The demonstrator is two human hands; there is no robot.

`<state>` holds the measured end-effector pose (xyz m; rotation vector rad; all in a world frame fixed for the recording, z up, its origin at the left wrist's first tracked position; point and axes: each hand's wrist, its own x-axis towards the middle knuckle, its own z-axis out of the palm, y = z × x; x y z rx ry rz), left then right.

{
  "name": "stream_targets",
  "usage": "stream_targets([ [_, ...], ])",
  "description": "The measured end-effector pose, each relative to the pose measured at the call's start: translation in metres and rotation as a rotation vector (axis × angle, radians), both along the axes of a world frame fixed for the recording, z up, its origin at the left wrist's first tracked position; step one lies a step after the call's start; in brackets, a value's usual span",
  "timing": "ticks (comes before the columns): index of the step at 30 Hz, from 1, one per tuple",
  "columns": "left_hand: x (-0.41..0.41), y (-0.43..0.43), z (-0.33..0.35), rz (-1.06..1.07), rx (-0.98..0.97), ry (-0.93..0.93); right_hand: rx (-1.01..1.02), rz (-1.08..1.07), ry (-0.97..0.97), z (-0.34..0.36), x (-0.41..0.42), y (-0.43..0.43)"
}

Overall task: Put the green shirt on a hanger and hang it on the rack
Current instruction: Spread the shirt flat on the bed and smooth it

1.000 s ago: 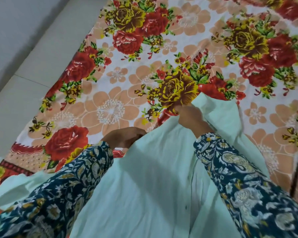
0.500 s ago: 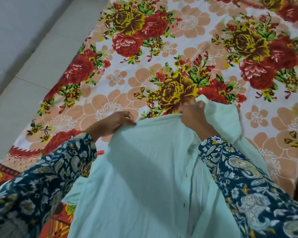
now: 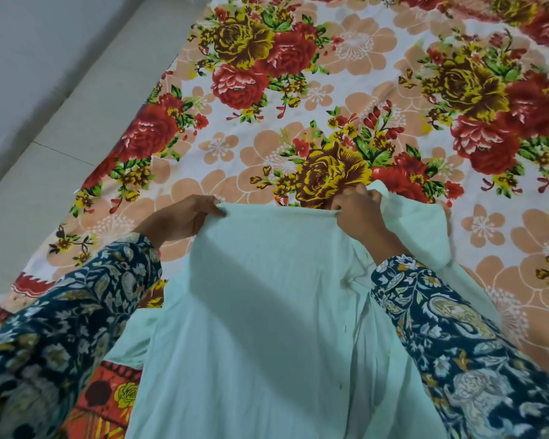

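Observation:
The pale green shirt (image 3: 267, 312) hangs in front of me, lifted above the flowered bed sheet (image 3: 346, 90). Its top edge is stretched flat between my two hands. My left hand (image 3: 181, 220) pinches the left end of that edge. My right hand (image 3: 358, 213) grips the right end, where the fabric bunches and a fold of the shirt drops away to the right. A button placket runs down the shirt below my right wrist. No hanger or rack is in view.
The bed with its red and yellow rose print fills the upper and right part of the view. A pale tiled floor (image 3: 51, 128) lies along the bed's left side, with a grey wall (image 3: 19, 42) beyond it. My dark floral sleeves cover both forearms.
My left hand has moved up and to the right, from beside the shirt to pinching its top edge. The edge now runs taut between both hands, and the shirt is raised higher.

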<state>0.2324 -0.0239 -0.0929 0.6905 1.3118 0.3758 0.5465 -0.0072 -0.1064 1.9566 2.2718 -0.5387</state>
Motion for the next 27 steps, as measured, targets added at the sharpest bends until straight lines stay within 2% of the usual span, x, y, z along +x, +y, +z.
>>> stream_targets([
  [2,0.000,0.002,-0.005,0.085,0.022,0.049,0.027,0.017,-0.044,-0.003,-0.002,-0.001],
  [4,-0.001,0.007,-0.008,0.079,0.060,0.134,0.056,0.037,-0.103,-0.006,-0.003,-0.003],
  [6,-0.001,0.013,-0.010,-0.008,0.112,0.226,0.094,0.043,-0.144,-0.009,-0.004,-0.004],
  [7,-0.001,0.017,-0.009,-0.101,0.156,0.343,0.116,0.037,-0.138,-0.011,-0.004,-0.005],
  [10,0.007,0.023,-0.012,-0.380,0.319,0.742,0.174,0.009,-0.077,-0.016,-0.004,-0.006],
  [16,0.044,0.005,-0.016,-0.381,0.568,1.113,0.335,-0.165,0.213,-0.004,-0.009,-0.031],
  [18,0.070,-0.005,-0.010,-0.338,0.692,1.076,0.350,-0.296,0.276,0.007,0.001,-0.045],
  [21,0.127,-0.021,-0.002,-0.360,0.853,0.906,0.249,-0.488,0.339,0.018,0.030,-0.071],
  [27,0.262,-0.053,0.004,-0.635,0.990,0.653,0.108,-0.969,0.388,0.014,0.132,-0.131],
])
